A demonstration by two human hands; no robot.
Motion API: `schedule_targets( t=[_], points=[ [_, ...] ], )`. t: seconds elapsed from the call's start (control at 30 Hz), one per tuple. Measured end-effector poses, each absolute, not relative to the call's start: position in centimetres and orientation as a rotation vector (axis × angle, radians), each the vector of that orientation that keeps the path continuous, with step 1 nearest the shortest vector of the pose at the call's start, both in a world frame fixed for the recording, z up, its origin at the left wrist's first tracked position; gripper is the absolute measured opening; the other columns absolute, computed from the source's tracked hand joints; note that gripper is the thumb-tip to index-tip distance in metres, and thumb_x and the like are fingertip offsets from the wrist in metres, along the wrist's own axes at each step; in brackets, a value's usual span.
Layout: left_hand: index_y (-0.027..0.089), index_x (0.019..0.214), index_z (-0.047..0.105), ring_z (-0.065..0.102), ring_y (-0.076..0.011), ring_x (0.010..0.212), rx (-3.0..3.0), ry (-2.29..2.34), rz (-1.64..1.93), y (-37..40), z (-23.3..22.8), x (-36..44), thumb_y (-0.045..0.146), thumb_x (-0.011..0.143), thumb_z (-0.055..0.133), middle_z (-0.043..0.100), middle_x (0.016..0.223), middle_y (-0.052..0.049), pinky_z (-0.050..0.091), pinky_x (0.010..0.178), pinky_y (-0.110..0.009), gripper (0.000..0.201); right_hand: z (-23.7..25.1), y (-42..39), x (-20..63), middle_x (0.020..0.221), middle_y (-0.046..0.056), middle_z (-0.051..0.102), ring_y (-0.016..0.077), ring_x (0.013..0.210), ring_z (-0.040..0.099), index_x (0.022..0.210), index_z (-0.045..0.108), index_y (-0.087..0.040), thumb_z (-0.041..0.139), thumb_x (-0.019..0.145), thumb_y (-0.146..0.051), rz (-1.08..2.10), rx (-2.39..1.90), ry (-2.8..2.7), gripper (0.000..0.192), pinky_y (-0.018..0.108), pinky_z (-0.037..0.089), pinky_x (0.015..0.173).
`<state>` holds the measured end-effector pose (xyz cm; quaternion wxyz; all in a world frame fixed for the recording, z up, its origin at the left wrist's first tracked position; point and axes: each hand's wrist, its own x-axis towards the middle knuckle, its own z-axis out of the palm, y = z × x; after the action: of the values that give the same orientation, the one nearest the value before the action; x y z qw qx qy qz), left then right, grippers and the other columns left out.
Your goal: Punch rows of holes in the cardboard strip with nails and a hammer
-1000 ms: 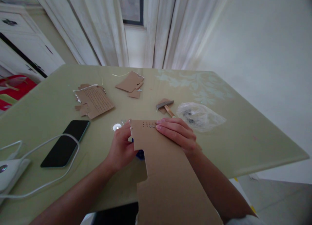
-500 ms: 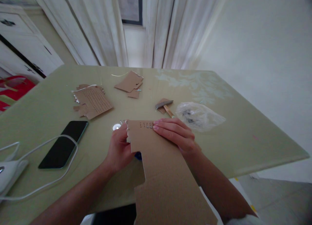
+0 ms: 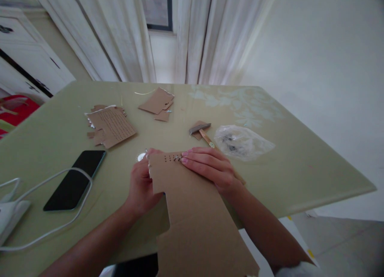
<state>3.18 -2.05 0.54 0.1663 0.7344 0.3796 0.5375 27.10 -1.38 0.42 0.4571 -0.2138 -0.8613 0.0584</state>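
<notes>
Cardboard sheet [image 3: 192, 213] shifted left, two hands [image 3: 142, 185] [image 3: 210, 167], one hammer [image 3: 201, 132]

Pale green glass-topped table [image 3: 300, 165] fills the view. White curtains [image 3: 192, 33] hang at 12 o'clock, framing a dark-edged window [image 3: 156, 9]. White cabinet [image 3: 21, 65] at 10 o'clock. Plain white wall [image 3: 324, 57] at 2 o'clock. Grey floor [image 3: 345, 241] at 4 o'clock. Light is dim and even.

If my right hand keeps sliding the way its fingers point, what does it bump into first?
The right hand points left across the cardboard sheet, past the row of punched holes. It would probably meet the left hand, gripping the sheet's left edge, first.
</notes>
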Motion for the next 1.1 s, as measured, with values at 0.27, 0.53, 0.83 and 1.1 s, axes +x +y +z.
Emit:
schedule_targets(
  t=[0.27,0.53,0.83,1.1],
  points=[
    [0.022,0.073,0.069,0.065,-0.018,0.067,2.08,1.065,1.429,-1.6,0.0,2.4,0.02,0.089,0.071,0.071,0.074,-0.002,0.052,0.061,-0.03,0.016,-0.1,-0.6,27.0,0.138,0.011,0.081,0.0242,0.13,0.076,0.159,0.065,-0.022,0.057,0.115,-0.015,0.151,-0.521,-2.138,0.045,0.047,0.062,0.118],
    [0.027,0.141,0.076,0.073,-0.0212,0.104,1.975,1.107,1.38,1.1,0.0,-1.2,0.024,0.104,0.066,0.08,0.128,-0.009,0.059,0.087,-0.033,0.039,-0.7,0.8,27.9,0.142,0.011,0.079,0.0267,0.132,0.075,0.16,0.065,-0.028,0.063,0.114,-0.023,0.045,-0.576,-2.07,0.047,0.049,0.063,0.115],
    [0.024,0.109,0.088,0.073,-0.0168,0.088,2.361,0.99,1.425,-0.5,0.7,0.7,0.019,0.096,0.085,0.078,0.099,-0.005,0.059,0.08,-0.029,0.015,0.5,-0.6,26.9,0.138,0.011,0.082,0.0243,0.132,0.075,0.152,0.071,-0.02,0.061,0.115,-0.015,0.002,-0.488,-2.218,0.038,0.046,0.064,0.115],
    [0.019,0.103,0.083,0.074,-0.0144,0.083,2.353,0.955,1.482,-0.9,0.4,1.5,0.011,0.098,0.08,0.079,0.096,-0.005,0.06,0.076,-0.026,0.01,0.7,-0.4,27.0,0.138,0.012,0.082,0.0246,0.134,0.074,0.145,0.074,-0.015,0.061,0.114,-0.012,0.016,-0.468,-2.259,0.034,0.044,0.065,0.115]
  ],
)
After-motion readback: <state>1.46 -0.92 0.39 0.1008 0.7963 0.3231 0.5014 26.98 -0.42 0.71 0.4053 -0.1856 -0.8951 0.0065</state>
